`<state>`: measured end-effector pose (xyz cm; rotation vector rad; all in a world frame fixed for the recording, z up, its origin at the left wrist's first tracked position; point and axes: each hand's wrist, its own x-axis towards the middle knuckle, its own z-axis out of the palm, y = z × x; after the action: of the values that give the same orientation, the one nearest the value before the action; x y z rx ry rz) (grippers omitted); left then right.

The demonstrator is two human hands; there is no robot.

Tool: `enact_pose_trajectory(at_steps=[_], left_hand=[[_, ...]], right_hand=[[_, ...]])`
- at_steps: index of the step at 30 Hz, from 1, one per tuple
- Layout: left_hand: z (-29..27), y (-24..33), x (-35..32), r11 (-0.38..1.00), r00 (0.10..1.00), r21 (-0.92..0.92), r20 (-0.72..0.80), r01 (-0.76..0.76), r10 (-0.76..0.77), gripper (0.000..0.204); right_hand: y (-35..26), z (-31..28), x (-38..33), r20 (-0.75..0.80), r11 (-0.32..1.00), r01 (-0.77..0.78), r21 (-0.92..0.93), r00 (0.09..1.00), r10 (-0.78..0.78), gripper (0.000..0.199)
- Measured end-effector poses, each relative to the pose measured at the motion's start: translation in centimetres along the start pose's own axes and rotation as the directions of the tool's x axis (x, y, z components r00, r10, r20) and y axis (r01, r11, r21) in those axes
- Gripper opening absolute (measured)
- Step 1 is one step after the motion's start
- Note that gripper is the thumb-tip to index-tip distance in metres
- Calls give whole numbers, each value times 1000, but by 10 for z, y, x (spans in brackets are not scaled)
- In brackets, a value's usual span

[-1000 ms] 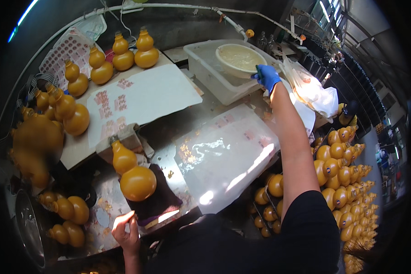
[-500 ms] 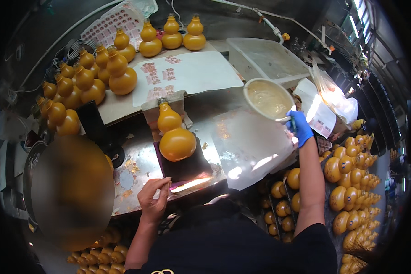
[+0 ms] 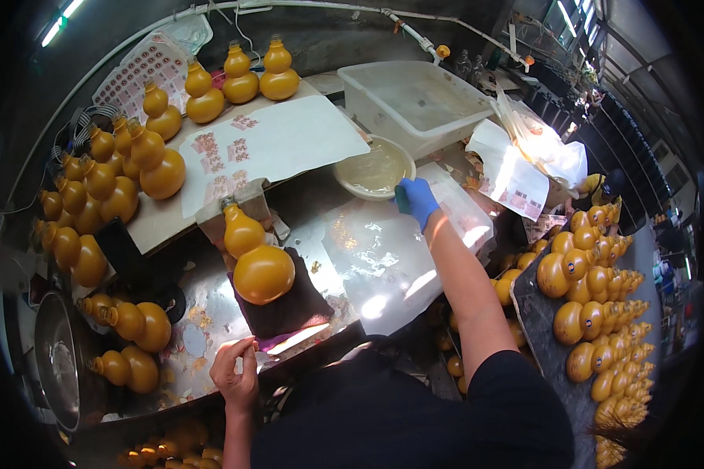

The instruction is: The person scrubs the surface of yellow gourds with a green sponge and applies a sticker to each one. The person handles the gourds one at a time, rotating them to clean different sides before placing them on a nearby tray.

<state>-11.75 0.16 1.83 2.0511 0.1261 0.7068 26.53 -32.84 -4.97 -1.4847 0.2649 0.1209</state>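
A white bowl (image 3: 374,168) of cloudy liquid is at the far middle, in front of the plastic tub. My right hand (image 3: 421,205), in a blue glove, is closed at the bowl's near right rim. A dark green piece (image 3: 401,197) shows at its fingers; its kind is unclear. My bare left hand (image 3: 236,372) is pinched near the front edge of a dark cloth (image 3: 289,301); whatever its fingertips hold is too small to tell. On that cloth a yellow gourd-shaped bottle (image 3: 264,273) lies tilted, its neck against a padded rest (image 3: 232,205).
A wet clear plastic sheet (image 3: 383,254) lies right of the cloth. White paper with red stickers (image 3: 278,152) covers a raised board. More gourd bottles (image 3: 160,168) stand left and back; a metal basin (image 3: 59,352) is far left. Racks of bottles (image 3: 594,305) stand at the right.
My right hand has brought the tilted bowl leftward and lower, to beside the tub. Wet patches now shine on the plastic sheet. The view has shifted; my left hand stays pinched.
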Motion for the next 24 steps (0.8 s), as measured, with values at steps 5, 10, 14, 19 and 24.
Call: enact_pose_trajectory(at_steps=[5,10,14,19,24], left_hand=[[9,-8,1,998,1000,52,0,18,-18,10],[8,-15,3,995,994,19,-40,99,-98,11],[14,-19,10,976,966,-94,-154,196,-209,18],[6,-22,10,973,966,51,-141,227,-218,17],[6,-27,14,962,962,118,-151,248,-229,18]], right_hand=[[-2,-15,45,69,739,240,-629,965,-254,39],[-130,-12,37,276,423,353,-834,932,-234,48],[-158,-17,132,83,740,255,-623,962,-262,37],[-133,-49,251,26,760,195,-620,973,-228,41],[-148,-40,244,185,851,-109,-513,954,234,29]])
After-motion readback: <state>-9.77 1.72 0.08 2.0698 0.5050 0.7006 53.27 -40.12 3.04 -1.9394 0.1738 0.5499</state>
